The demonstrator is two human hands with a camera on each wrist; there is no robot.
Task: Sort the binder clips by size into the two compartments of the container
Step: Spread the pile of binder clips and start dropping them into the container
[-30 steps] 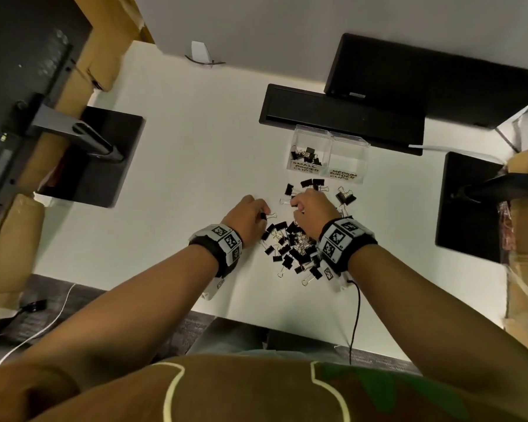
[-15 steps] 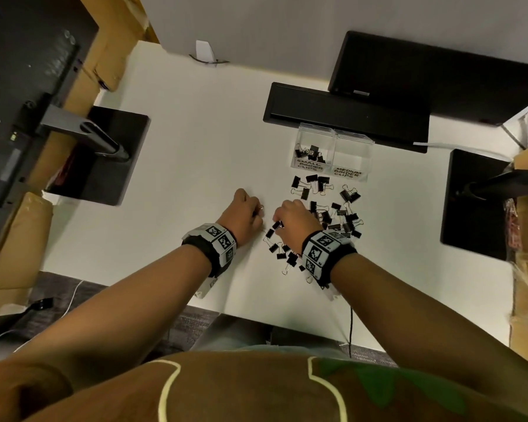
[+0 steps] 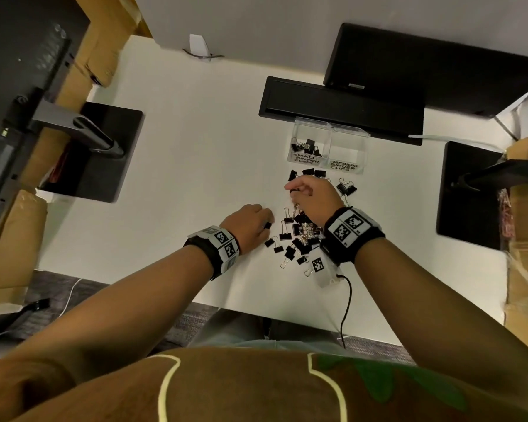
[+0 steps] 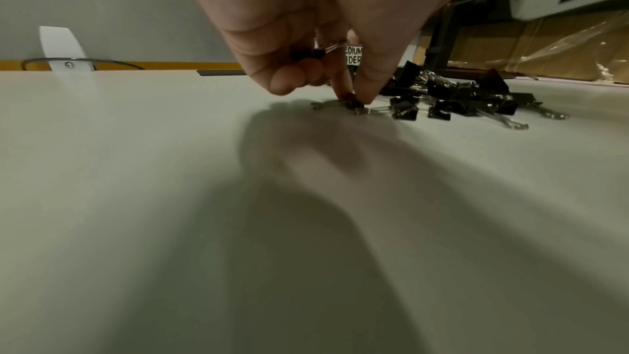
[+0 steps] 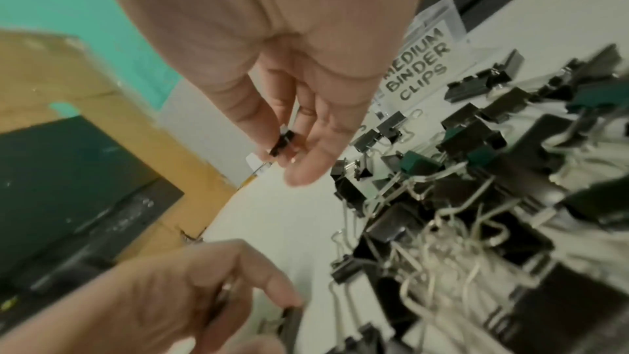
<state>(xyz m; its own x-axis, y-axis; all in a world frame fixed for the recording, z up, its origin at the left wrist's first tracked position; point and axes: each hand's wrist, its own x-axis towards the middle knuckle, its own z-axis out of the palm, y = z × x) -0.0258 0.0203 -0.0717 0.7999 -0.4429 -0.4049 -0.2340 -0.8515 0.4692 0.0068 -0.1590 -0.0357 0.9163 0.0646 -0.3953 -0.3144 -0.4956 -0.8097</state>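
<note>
Black metal binder clips (image 3: 299, 236) are heaped on the white tabletop (image 3: 177, 166) before the clear two-compartment container (image 3: 328, 147). One small clip (image 5: 282, 142) is pinched by the right hand (image 3: 313, 194); another (image 4: 354, 106) is pinched by the left hand (image 3: 247, 222) against the tabletop.

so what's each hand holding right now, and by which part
The right hand pinches a small binder clip by its black body between thumb and fingers. The left hand pinches another small clip by its body, on the table.
</note>
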